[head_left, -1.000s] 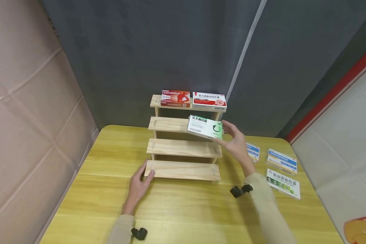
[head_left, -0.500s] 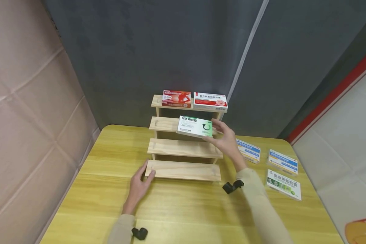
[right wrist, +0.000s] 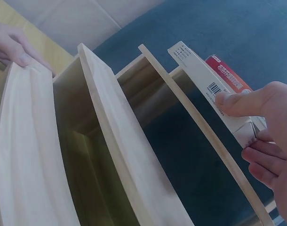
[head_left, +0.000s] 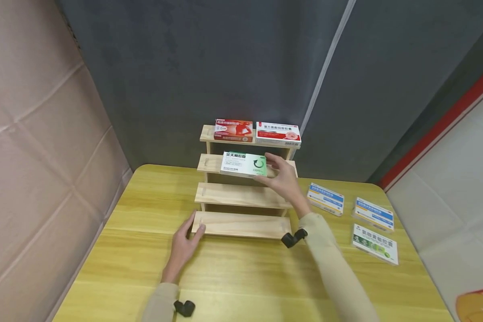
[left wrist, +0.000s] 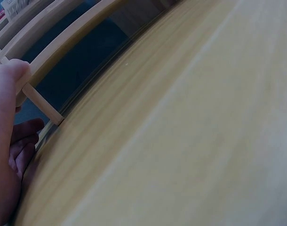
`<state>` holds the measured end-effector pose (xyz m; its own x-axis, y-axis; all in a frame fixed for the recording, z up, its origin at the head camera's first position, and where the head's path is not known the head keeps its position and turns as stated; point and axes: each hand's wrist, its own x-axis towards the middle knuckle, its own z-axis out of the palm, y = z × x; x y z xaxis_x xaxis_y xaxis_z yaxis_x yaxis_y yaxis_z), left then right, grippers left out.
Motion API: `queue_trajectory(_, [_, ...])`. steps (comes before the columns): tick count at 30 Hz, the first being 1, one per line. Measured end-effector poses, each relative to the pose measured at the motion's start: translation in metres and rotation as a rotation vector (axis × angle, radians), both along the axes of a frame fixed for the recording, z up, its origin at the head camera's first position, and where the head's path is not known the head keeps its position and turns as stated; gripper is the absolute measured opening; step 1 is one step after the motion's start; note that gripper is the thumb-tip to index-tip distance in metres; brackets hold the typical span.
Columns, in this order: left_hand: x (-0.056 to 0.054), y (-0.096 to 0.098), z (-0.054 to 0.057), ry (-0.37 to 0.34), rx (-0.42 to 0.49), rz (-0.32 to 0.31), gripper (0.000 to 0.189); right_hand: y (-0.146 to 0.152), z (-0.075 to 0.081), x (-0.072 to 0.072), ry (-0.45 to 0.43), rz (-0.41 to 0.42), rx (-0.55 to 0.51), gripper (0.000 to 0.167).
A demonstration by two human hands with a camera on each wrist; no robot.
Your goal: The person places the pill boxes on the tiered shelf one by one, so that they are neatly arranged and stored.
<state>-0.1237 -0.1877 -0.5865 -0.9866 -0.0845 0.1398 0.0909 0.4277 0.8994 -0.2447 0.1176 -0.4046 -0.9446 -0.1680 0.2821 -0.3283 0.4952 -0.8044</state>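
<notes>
A pale wooden stepped rack (head_left: 241, 225) stands on the table. My left hand (head_left: 183, 243) grips the left end of its lowest step, thumb on top; the left wrist view shows the thumb (left wrist: 14, 70) on the wood and the other fingers below. My right hand (head_left: 282, 181) holds a white and green medicine box (head_left: 241, 164) by its right end, at the second step from the top. The right wrist view shows the thumb on the box's barcode side (right wrist: 195, 70). Whether the box touches the step cannot be told.
On the top step sit a red medicine box (head_left: 233, 129) and a white and red one (head_left: 278, 133). Two blue and white boxes (head_left: 326, 198) (head_left: 373, 213) and a white and green box (head_left: 374, 243) lie right of the rack. A dark panel (head_left: 209, 67) rises behind the table.
My right hand has carried the white and green medicine box leftward along the second step, levelling it. A blue and white box behind the arm is now fully visible. My left hand stays put.
</notes>
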Motion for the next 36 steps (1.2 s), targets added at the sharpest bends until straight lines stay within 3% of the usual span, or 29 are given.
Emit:
queue_trajectory(17, [0.000,0.002,0.000,0.000,-0.003,0.001,0.064,-0.026,0.000,-0.021,-0.010,0.035,0.035,0.079])
queue_trajectory(36, [0.000,0.001,-0.002,0.014,0.004,-0.005,0.064,-0.023,-0.001,-0.016,-0.007,0.034,0.140,0.082])
